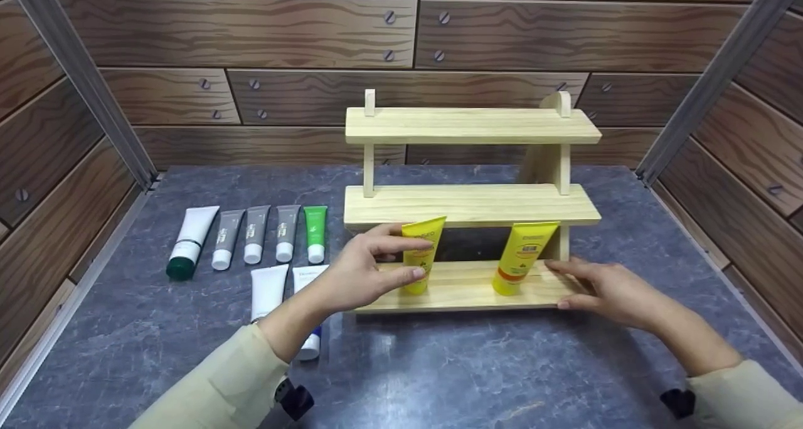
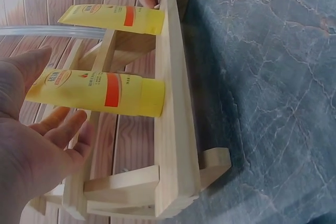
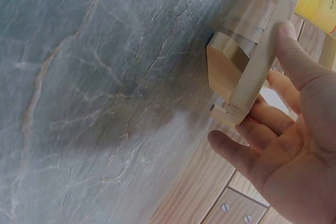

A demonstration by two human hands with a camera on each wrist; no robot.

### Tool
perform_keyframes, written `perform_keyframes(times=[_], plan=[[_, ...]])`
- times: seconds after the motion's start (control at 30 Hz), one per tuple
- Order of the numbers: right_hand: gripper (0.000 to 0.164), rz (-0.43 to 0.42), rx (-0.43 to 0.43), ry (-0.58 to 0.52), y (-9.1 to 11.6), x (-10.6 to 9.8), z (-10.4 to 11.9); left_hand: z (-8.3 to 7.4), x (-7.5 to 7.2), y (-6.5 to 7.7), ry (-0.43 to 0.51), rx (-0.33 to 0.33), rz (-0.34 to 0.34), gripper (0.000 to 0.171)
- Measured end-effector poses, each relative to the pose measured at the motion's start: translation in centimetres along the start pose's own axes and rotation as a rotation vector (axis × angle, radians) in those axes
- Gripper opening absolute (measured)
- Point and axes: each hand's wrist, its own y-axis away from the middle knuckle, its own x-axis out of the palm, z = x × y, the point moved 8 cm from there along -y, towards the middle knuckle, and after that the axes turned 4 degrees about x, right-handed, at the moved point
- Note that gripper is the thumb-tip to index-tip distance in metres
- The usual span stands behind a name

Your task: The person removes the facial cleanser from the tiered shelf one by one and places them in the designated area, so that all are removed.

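Note:
A three-tier wooden display rack (image 1: 470, 203) stands on the grey marbled table. Two yellow squeeze tubes stand cap-down on its lowest board: a left tube (image 1: 414, 286) and a right tube (image 1: 524, 253). My left hand (image 1: 351, 272) is around the left tube, thumb and fingers spread to either side. The left wrist view shows gaps between these fingers and the yellow tube (image 2: 97, 92). At the lowest board's right end, my right hand (image 1: 618, 291) grips the wood. In the right wrist view the thumb presses the board's front edge (image 3: 262, 66), with fingers behind it.
Left of the rack lie several tubes: a white one with a green cap (image 1: 194, 231), grey ones (image 1: 256, 228) and a green one (image 1: 315, 228). Two more white tubes (image 1: 268, 291) lie nearer, partly behind my left forearm. Wood-patterned walls (image 1: 313, 34) enclose the table.

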Motion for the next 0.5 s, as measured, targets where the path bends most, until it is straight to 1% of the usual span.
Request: perform_keyframes(times=[0.2, 0.33, 0.5], plan=[[0.075, -0.005, -0.005, 0.009, 0.0, 0.0, 0.0, 0.5, 0.3, 0.1, -0.001, -0.005, -0.004, 0.039], [0.074, -0.012, -0.016, 0.012, 0.0, -0.1, 0.1, 0.8, 0.4, 0.1, 0.001, -0.021, -0.008, 0.039], [0.073, -0.028, -0.027, 0.008, 0.2, -0.2, 0.2, 1.1, 0.6, 0.0, 0.010, -0.021, -0.013, 0.039]])
